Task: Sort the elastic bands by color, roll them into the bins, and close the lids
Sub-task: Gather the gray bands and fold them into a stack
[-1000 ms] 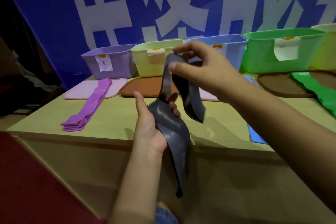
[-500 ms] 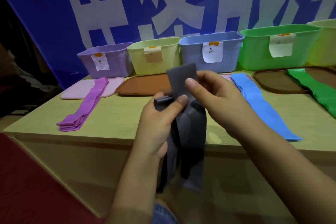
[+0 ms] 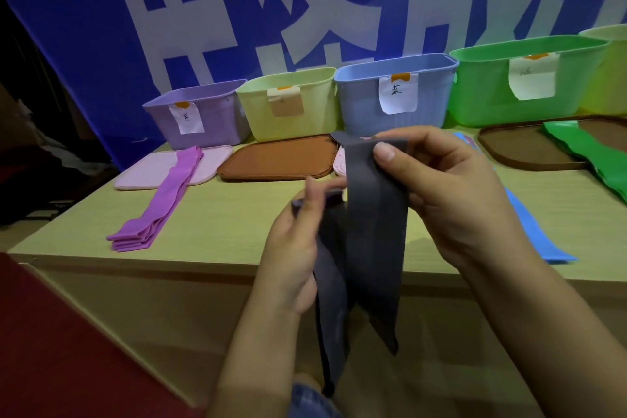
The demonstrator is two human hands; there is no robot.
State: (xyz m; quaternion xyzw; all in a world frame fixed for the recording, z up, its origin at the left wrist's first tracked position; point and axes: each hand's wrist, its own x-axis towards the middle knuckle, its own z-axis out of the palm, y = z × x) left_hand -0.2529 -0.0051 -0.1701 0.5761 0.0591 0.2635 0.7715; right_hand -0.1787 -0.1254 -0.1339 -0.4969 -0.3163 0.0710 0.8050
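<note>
A dark grey elastic band (image 3: 371, 231) hangs folded in front of the table edge. My right hand (image 3: 444, 193) pinches its upper fold, thumb on the front. My left hand (image 3: 295, 248) grips a lower part of the same band. Purple bands (image 3: 159, 207) lie stacked at the table's left, reaching onto a pink lid (image 3: 149, 171). A blue band (image 3: 532, 231) lies right of my right hand, a green band (image 3: 590, 153) at the far right. Open bins stand along the back: purple (image 3: 200, 114), pale yellow (image 3: 288, 102), blue (image 3: 397, 92), green (image 3: 522, 75).
A brown lid (image 3: 278, 158) lies before the yellow bin, and a dark brown lid (image 3: 522, 146) lies under the green band. Another pale yellow bin (image 3: 610, 68) is cut off at the right edge. A blue banner with white characters forms the backdrop. Red floor lies at lower left.
My right hand came down from raised height to level with my left hand, folding the grey band over. The loose tail now hangs lower and the two hands sit close together.
</note>
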